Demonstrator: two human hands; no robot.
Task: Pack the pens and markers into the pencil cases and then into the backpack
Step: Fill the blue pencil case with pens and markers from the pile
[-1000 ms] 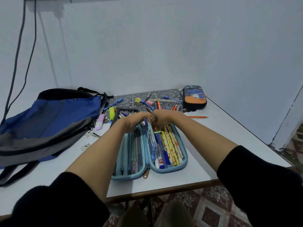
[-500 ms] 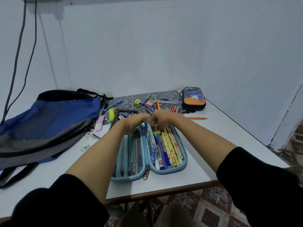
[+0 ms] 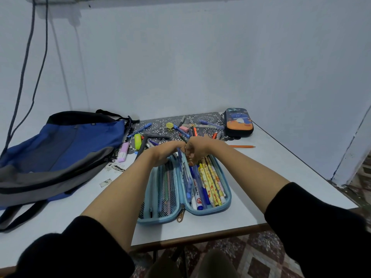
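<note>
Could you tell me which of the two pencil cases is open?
The light blue pencil case in front lies open, pens inside; the dark cartoon-printed pencil case behind is closed.

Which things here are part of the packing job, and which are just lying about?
Job: blue pencil case, dark pencil case, loose pens and markers, backpack.
Lying about: pink eraser, paper scraps, patterned mat, hanging cables.

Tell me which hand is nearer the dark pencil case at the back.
Right. The right hand is over the open blue case's far end, the dark pencil case beyond it to the right; the left hand sits beside it, farther left.
</note>
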